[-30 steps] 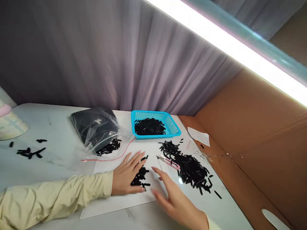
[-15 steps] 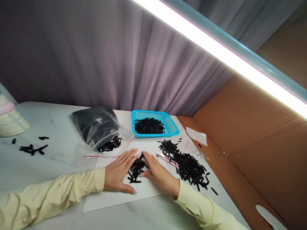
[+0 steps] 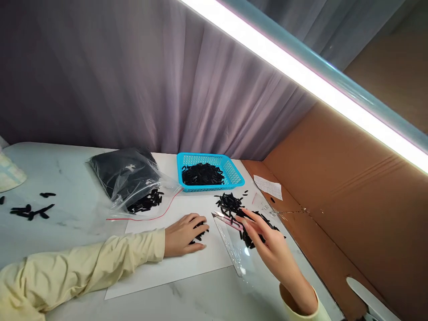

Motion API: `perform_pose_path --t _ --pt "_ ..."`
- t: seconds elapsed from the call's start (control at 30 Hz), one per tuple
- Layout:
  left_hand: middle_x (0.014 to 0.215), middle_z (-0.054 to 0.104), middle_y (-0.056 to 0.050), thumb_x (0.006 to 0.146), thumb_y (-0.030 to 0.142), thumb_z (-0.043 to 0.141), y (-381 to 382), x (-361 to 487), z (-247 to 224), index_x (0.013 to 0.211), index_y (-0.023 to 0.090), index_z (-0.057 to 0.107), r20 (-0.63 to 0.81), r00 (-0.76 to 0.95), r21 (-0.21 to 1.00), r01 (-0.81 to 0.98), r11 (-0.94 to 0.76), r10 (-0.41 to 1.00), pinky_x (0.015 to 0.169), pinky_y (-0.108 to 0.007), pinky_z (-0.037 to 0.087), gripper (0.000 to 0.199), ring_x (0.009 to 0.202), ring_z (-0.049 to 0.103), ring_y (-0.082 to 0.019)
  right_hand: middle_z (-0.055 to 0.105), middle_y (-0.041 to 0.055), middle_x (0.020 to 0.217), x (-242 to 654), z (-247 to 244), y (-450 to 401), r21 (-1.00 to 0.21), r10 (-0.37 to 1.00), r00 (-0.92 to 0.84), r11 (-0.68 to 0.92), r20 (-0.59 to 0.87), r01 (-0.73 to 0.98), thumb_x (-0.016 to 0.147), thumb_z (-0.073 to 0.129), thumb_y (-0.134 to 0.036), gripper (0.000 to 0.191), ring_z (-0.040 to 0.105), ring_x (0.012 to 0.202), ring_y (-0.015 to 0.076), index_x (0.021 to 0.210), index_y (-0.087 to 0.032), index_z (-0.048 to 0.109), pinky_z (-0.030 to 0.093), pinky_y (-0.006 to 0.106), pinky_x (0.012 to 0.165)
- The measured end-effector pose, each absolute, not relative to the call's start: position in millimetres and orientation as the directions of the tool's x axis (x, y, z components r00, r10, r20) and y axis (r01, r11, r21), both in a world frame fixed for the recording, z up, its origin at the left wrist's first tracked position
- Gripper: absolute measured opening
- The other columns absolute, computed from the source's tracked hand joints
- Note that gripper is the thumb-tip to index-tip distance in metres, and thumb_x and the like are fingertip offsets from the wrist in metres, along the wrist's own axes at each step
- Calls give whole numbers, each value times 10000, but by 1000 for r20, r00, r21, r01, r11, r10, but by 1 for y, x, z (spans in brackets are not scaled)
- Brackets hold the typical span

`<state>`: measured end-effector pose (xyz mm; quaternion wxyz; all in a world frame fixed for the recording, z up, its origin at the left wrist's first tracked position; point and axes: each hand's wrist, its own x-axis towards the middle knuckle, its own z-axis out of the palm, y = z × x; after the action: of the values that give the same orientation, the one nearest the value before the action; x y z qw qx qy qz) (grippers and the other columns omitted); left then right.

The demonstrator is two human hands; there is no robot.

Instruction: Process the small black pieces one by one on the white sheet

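My left hand (image 3: 185,234) is curled round a small pile of black pieces (image 3: 199,232) on a white sheet (image 3: 147,276), with some pieces showing between thumb and fingers. My right hand (image 3: 264,238) reaches over a larger pile of black pieces (image 3: 248,240), its fingers apart. Its fingertips are near pink-handled snips (image 3: 230,222), which lie with their blades pointing left. Part of the right pile is hidden beneath this hand. Clear plastic film (image 3: 234,254) lies below the snips, along the right part of the white sheet.
Behind the hands are a blue basket (image 3: 239,179) of black pieces and a clear bag (image 3: 117,203) with black contents. Loose pieces (image 3: 31,211) lie at far left. A paper slip (image 3: 268,187) is by the brown panel (image 3: 361,191). A lamp tube (image 3: 301,76) crosses overhead.
My right hand has left the small pile and moved right to the larger pile. My left hand has shifted right and curled over the small pile. The view has turned slightly right.
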<state>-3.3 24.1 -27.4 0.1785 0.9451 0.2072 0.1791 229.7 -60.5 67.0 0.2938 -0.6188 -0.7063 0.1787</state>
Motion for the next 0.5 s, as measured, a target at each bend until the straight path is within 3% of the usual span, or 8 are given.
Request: perform_pose_path --t 0.1,0.2,0.33,0.5 --pt "1098 543 -107 869 355 495 24 2 -25 1071 189 536 268 845 353 361 -863 463 808 -385 411 265 986 468 -271 724 50 947 237 61 -68 -593 975 -21 151 220 791 936 384 -337 300 568 443 121 1180 -222 516 459 232 381" --pt "985 558 -120 879 351 453 26 8 -22 975 162 544 263 856 333 352 -875 445 745 -388 401 231 874 487 -265 727 36 884 238 54 -74 -574 969 -41 177 242 799 933 387 -345 286 551 428 117 1128 -226 559 438 223 363" --pt "813 556 -96 873 367 420 34 14 -22 826 161 523 262 875 383 293 -876 407 694 -351 411 235 730 503 -227 724 59 877 235 46 -77 -585 963 -37 193 268 788 934 374 -341 295 645 583 160 1099 -208 580 478 221 404" --pt "646 511 -64 861 390 399 37 22 -23 655 190 446 271 822 543 299 -785 501 598 -297 415 291 651 500 -209 718 77 947 229 38 -77 -554 946 -114 272 303 787 931 376 -299 277 688 829 209 1054 -207 607 566 252 557"
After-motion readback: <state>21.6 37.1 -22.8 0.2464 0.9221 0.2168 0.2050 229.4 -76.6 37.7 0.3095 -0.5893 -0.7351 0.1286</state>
